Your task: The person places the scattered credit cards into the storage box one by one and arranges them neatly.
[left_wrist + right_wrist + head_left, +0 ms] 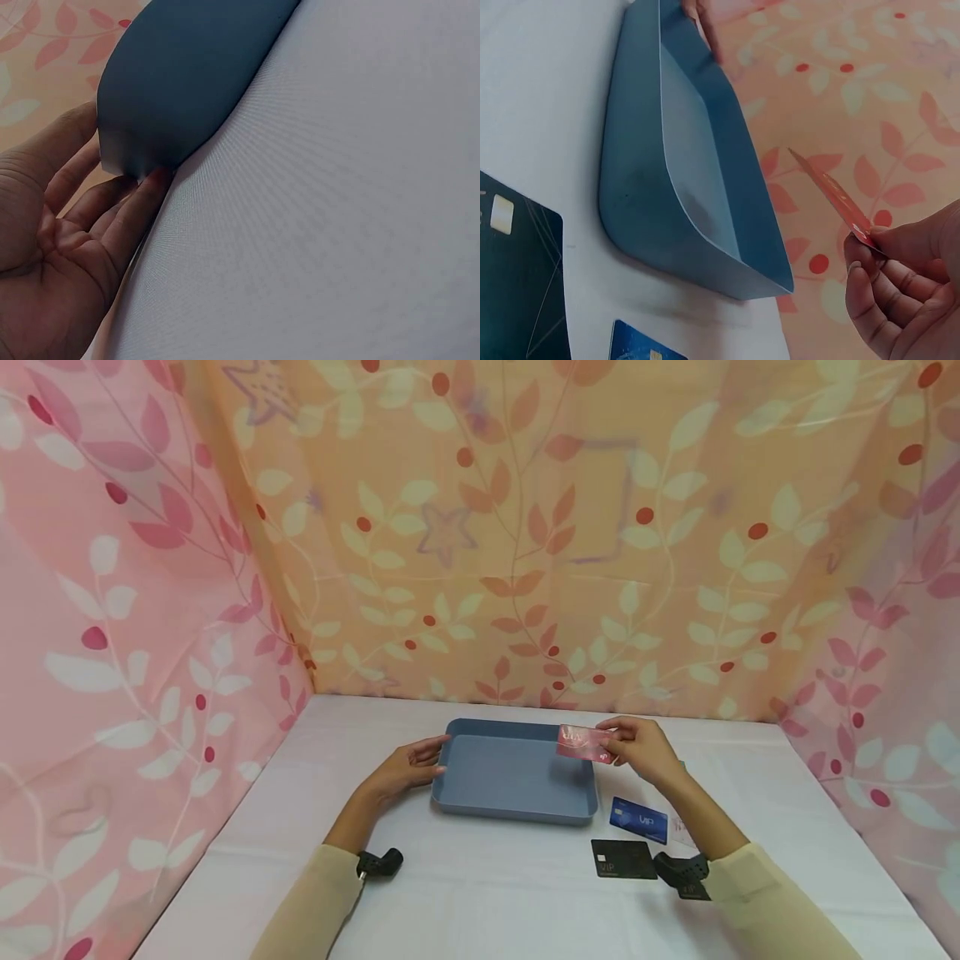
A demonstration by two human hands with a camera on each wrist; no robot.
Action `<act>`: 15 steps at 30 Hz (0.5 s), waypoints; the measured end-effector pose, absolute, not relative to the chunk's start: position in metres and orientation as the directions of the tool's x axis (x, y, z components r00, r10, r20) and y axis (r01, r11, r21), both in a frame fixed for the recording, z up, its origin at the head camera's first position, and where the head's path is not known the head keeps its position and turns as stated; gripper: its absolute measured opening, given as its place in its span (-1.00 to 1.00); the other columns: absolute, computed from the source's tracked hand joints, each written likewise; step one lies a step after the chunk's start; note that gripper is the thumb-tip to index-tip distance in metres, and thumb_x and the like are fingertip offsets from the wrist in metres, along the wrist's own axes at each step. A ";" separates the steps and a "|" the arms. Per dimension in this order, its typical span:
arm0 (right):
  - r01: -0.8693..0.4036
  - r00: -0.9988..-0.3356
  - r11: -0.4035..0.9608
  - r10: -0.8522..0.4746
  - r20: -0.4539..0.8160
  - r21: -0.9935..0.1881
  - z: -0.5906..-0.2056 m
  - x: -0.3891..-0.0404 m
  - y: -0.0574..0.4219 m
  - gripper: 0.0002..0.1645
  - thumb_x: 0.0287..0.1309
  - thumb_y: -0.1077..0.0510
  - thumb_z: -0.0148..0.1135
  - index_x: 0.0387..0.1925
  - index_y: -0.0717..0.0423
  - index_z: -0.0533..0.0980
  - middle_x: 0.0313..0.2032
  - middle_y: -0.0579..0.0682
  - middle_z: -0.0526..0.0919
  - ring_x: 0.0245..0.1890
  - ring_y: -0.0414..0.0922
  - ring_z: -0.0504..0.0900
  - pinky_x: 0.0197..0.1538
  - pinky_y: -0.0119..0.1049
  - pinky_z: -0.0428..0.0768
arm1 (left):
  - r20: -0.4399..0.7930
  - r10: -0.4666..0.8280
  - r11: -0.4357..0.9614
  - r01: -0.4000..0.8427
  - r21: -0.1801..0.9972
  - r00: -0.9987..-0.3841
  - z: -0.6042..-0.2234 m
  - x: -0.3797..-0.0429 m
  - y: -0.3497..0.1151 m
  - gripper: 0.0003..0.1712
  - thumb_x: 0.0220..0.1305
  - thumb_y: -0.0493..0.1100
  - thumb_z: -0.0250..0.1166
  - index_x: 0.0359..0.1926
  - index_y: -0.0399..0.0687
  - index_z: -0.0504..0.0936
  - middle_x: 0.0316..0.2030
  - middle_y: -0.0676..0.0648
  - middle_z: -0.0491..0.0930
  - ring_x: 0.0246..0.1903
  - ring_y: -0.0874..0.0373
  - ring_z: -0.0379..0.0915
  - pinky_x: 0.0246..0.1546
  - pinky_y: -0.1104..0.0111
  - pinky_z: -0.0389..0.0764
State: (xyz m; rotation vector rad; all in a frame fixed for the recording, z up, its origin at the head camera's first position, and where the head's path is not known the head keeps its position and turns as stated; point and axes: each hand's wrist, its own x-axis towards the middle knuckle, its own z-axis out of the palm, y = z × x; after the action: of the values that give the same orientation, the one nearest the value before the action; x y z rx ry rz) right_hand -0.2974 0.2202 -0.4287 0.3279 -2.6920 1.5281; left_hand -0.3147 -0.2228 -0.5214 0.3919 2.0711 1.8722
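A blue-grey rectangular tray (517, 818) lies on the table. My left hand (405, 770) is at its left end, the fingertips against the wall and rim; the left wrist view shows the fingers (139, 217) touching the tray's outer side. Between thumb and fingers my right hand (643, 752) pinches a pinkish-red card (581, 742). This card is held above the tray's right end, nearly edge-on in the right wrist view. Just right of the tray lies a blue card (638, 820) marked VIP, with a black VIP card (622, 860) nearer me.
A pale card (681, 833) is partly covered by the right forearm. Another dark card (693, 892) shows beneath the right wrist camera (681, 867). The white-covered table (495, 893) is bordered by floral cloth (525, 635) at the back and sides.
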 end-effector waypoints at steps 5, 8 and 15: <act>-0.192 -0.972 0.450 -0.207 0.107 -0.872 -0.434 -0.305 0.206 -0.65 0.29 0.34 0.29 0.07 0.44 0.57 -0.44 0.24 0.71 -0.53 -0.04 0.65 -0.40 -0.32 0.70 | -0.067 0.407 0.098 -0.030 0.995 -0.911 -0.522 -0.315 -0.222 -0.19 0.30 -0.29 0.41 0.52 -0.07 0.30 0.52 -0.16 0.18 0.51 -0.11 0.04 0.28 0.20 0.46; -0.178 -0.972 0.446 -0.221 0.085 -0.877 -0.433 -0.307 0.195 -0.63 0.28 0.32 0.32 0.07 0.45 0.57 -0.44 0.23 0.71 -0.52 -0.07 0.66 -0.38 -0.29 0.72 | -0.077 0.398 0.104 -0.038 0.994 -0.914 -0.523 -0.314 -0.222 -0.19 0.29 -0.29 0.41 0.51 -0.06 0.31 0.51 -0.15 0.20 0.51 -0.11 0.05 0.27 0.21 0.48; -0.114 -0.983 0.460 -0.181 0.033 -0.881 -0.433 -0.315 0.171 -0.66 0.20 0.22 0.43 -0.07 0.40 0.62 -0.33 0.19 0.78 -0.48 -0.09 0.73 -0.37 -0.25 0.74 | -0.056 0.404 0.088 -0.023 0.996 -0.913 -0.521 -0.315 -0.222 -0.19 0.29 -0.30 0.41 0.51 -0.08 0.31 0.51 -0.17 0.21 0.50 -0.12 0.05 0.27 0.18 0.48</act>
State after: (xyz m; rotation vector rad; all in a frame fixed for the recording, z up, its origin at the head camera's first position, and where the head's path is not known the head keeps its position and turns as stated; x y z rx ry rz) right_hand -0.3150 0.1715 -0.4332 0.2773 -2.7390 1.6437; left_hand -0.3148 -0.2215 -0.5209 0.3782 2.0548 1.8912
